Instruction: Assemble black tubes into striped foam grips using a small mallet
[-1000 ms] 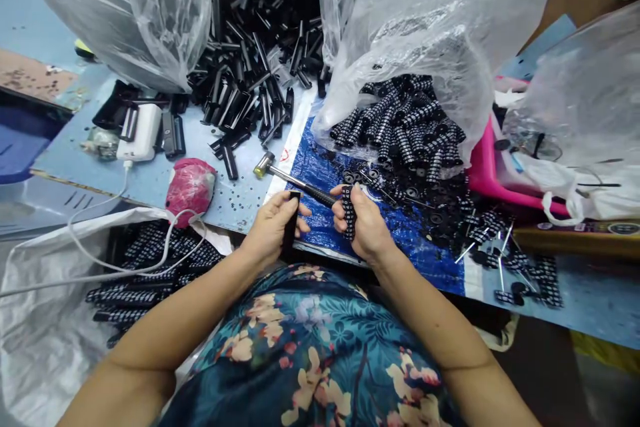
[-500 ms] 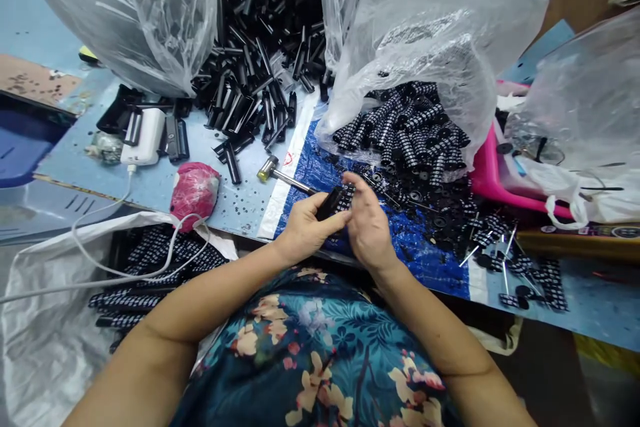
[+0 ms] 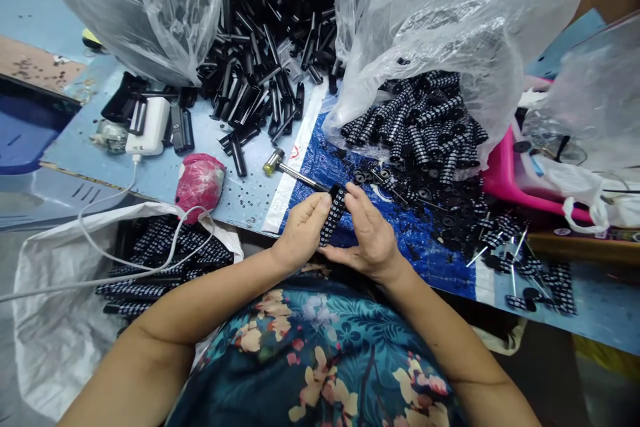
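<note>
My left hand (image 3: 299, 232) and my right hand (image 3: 371, 238) meet over the near edge of the blue sheet (image 3: 350, 167). Together they hold one black tube with white dots (image 3: 333, 215), tilted, its upper end up and to the right. The left fingers pinch its left side; the right thumb and fingers close on its right side. A small hammer (image 3: 285, 169) with a brass-coloured head lies just beyond the hands. Loose black round caps (image 3: 425, 195) and thin metal pins (image 3: 515, 247) are scattered to the right.
A pile of plain black tubes (image 3: 260, 60) fills the back centre. A clear bag (image 3: 430, 53) spills dotted tubes at the right. A white sack (image 3: 55, 333) at lower left holds more. A white charger (image 3: 148, 125), a pink bundle (image 3: 200, 181) and a pink tray (image 3: 500, 170) stand around.
One second ago each hand held a separate piece, a plain black tube left and a dotted piece right. The hands came together and now share a single dotted tube.
</note>
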`<state>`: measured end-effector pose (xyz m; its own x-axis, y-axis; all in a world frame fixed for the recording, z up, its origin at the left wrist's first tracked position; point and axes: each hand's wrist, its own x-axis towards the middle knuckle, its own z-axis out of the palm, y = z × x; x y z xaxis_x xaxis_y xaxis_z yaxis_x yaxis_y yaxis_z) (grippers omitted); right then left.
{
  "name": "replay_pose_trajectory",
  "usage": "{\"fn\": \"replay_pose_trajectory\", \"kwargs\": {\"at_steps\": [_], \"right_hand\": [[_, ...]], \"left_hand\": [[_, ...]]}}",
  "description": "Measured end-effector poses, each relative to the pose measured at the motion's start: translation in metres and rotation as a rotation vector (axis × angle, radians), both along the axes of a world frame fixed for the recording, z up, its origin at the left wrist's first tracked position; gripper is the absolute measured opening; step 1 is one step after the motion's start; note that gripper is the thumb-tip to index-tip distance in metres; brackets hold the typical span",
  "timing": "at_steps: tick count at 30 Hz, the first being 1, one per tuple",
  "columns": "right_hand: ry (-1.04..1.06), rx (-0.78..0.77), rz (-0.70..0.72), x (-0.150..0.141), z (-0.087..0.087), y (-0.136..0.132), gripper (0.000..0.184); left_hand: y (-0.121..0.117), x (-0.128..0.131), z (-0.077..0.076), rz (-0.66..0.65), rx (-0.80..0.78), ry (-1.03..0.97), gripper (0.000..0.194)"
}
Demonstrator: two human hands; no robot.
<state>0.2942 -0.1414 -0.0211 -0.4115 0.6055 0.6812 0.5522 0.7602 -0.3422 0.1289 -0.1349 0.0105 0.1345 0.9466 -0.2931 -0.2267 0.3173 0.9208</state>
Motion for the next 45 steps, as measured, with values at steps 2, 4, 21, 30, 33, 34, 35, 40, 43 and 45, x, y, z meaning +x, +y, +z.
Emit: {"fn": "replay_pose_trajectory", "kwargs": {"at_steps": [2,4,21,30,33,34,35,40,43,45], "right_hand": [[-0.025,0.028,-0.017,-0.002,-0.001,0.000,0.103],[-0.047,0.044,-0.030,-0.003,-0.002,0.000,0.101],[-0.105,-0.056,-0.087,-0.015,-0.013,0.000,0.095],[-0.274,-0.263,-0.250,-0.032,-0.009,0.041,0.057],[-0.518,-0.383,-0.291,-0.039,-0.009,0.054,0.022],[-0.545,-0.385,-0.307,-0.036,-0.009,0.054,0.023],[-0.534,-0.367,-0.324,-0.031,-0.009,0.050,0.026],[-0.186,-0.367,-0.303,0.013,-0.010,0.019,0.025],[-0.090,-0.419,-0.314,0.027,-0.009,0.002,0.023],[-0.067,-0.392,-0.352,0.031,-0.007,-0.007,0.023]], "left_hand": [[0.000,-0.002,-0.001,-0.014,-0.078,-0.124,0.036],[0.002,-0.006,-0.003,-0.034,-0.137,-0.191,0.035],[0.009,-0.024,-0.011,-0.059,-0.046,-0.060,0.040],[0.025,-0.059,-0.020,0.159,0.045,0.053,0.047],[0.030,-0.077,-0.025,0.305,0.168,0.174,0.046],[0.030,-0.082,-0.026,0.318,0.190,0.207,0.045],[0.030,-0.087,-0.028,0.318,0.213,0.246,0.042],[0.026,-0.088,-0.031,0.037,0.435,0.668,0.025],[0.037,-0.076,-0.029,-0.175,0.562,0.920,0.023],[0.047,-0.069,-0.029,-0.283,0.578,1.003,0.020]]}}
